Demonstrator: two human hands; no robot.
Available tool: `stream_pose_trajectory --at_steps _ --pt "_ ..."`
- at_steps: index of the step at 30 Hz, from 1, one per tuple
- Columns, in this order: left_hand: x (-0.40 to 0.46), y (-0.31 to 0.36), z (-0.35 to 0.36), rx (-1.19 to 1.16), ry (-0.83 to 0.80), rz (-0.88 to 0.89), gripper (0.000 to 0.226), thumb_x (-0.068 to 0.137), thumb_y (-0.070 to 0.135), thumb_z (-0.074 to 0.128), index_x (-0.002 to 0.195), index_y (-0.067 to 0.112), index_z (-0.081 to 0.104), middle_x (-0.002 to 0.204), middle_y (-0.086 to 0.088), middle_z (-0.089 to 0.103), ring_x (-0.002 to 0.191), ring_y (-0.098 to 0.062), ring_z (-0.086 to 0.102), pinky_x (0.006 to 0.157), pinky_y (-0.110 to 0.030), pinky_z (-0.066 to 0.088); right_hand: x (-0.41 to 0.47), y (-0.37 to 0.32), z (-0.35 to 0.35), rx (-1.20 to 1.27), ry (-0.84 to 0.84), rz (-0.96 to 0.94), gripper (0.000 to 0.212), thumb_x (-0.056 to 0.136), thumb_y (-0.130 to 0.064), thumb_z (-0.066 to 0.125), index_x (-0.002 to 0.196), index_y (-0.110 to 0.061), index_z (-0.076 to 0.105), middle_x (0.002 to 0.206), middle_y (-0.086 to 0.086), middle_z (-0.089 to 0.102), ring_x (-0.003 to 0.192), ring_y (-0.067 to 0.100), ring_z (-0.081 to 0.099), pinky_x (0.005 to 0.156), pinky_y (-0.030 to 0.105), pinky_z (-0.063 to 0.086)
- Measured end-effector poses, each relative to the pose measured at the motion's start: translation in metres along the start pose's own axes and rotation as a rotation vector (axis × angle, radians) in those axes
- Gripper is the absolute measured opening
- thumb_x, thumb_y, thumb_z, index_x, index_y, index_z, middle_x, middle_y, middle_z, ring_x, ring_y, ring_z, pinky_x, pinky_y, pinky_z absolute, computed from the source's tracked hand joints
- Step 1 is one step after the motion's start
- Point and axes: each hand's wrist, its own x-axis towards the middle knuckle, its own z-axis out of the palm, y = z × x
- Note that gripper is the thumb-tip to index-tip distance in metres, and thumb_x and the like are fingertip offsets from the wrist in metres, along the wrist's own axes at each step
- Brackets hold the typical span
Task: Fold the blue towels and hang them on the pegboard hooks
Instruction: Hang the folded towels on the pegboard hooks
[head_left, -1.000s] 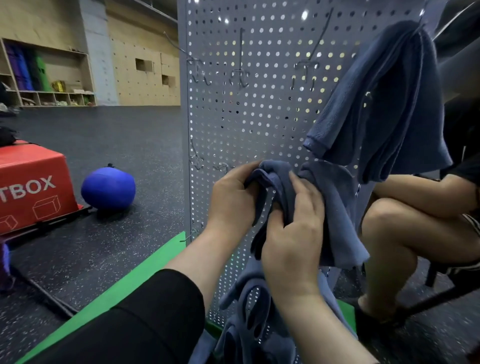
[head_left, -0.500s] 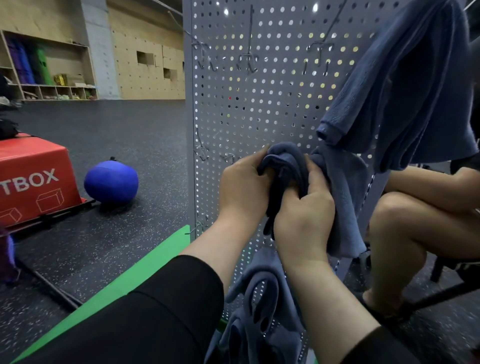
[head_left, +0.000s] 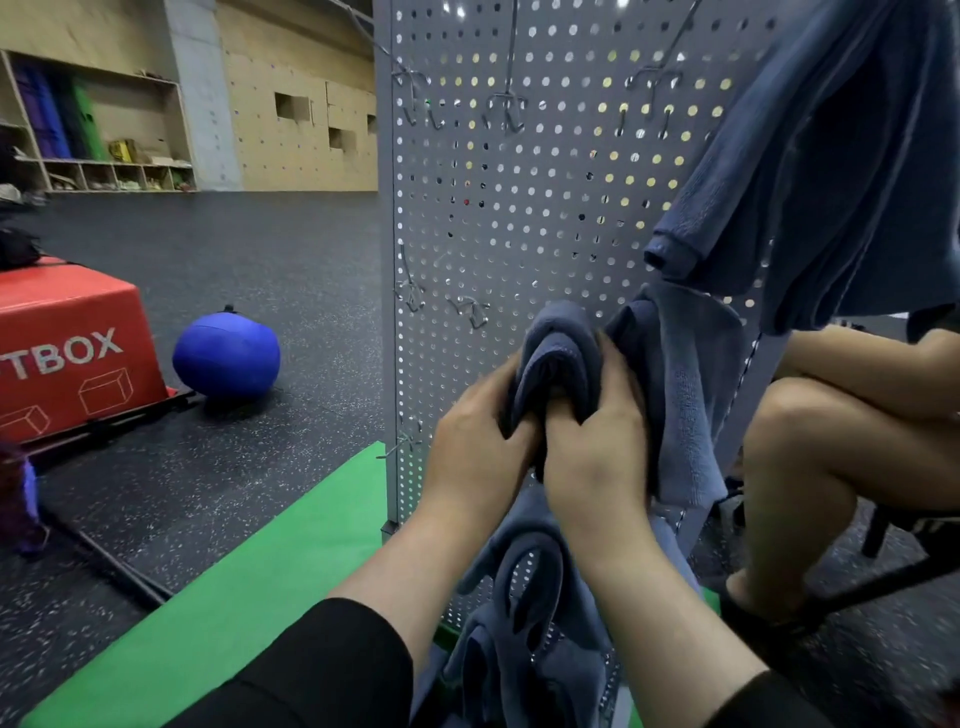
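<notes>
1. Dark speckled gym flooring stretches out behind the grey pegboard (head_left: 519, 218), with a red box (head_left: 67, 348) and a blue ball (head_left: 226, 356) off to your left and a green mat (head_left: 234, 597) under the board
2. Your left hand (head_left: 475, 457) and right hand (head_left: 597, 457) sit side by side, touching, both curled tight around the bunched fold of the blue towel (head_left: 561, 353) right in front of the board's lower half
3. That towel's loose tail (head_left: 524, 623) trails down between your forearms toward the mat, so the fold looks unfinished
4. A second towel (head_left: 841, 171) already hangs at upper right, and another piece (head_left: 691, 395) drapes just beside your right hand
5. Free hooks (head_left: 470, 309) stick out left of the bundle; I cannot tell whether the fold has caught one
6. Risk: a thick wad like this may slide off a short hook once you let go
7. Risk: the dangling tail could pull the fold open under its own weight
8. Risk: your right hand may brush the neighbouring cloth and drag it down
</notes>
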Motion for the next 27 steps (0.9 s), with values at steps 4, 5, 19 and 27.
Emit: stream_pose_trajectory --at_steps 4,5,19,27 --pt "-0.009 -0.008 -0.006 -0.053 -0.014 -0.030 0.064 0.084 0.021 0.065 0.145 0.032 0.051 0.132 0.010 0.066 0.120 -0.003 0.061 0.104 -0.021 0.046 -0.021 0.004 -0.007 -0.068 -0.012 -0.043 0.080 0.091 -0.027 0.059 0.160 -0.028 0.019 0.164 -0.006 0.029 0.151 0.006 0.024 0.123 0.039 0.027" --pt "-0.014 -0.010 -0.009 -0.056 -0.016 -0.035 0.065 0.086 0.017 0.066 0.148 0.027 0.049 0.135 0.008 0.063 0.122 -0.001 0.059 0.104 -0.015 0.043 -0.028 0.006 -0.010 -0.100 -0.022 -0.072 0.080 0.094 -0.021 0.061 0.161 -0.025 0.017 0.165 -0.005 0.026 0.152 0.006 0.020 0.124 0.038 0.024" --pt "-0.175 -0.091 -0.062 0.179 0.094 -0.387 0.024 0.095 0.026 0.056 0.116 0.024 0.067 0.093 0.003 0.072 0.089 -0.021 0.066 0.083 -0.039 0.054 -0.207 0.105 -0.033 -0.330 -0.730 -0.048 0.024 0.098 -0.021 0.058 0.119 -0.018 0.070 0.118 -0.006 0.070 0.111 0.008 0.063 0.098 0.033 0.049" --pt "-0.286 -0.177 -0.051 0.637 -0.644 -0.632 0.031 0.099 0.031 0.051 0.123 0.015 0.063 0.120 -0.011 0.071 0.112 -0.033 0.063 0.087 -0.037 0.050 -0.264 0.190 -0.019 -0.711 -1.307 0.163 0.044 0.103 -0.020 0.047 0.146 -0.015 0.050 0.150 0.005 0.052 0.138 0.021 0.047 0.113 0.027 0.031"
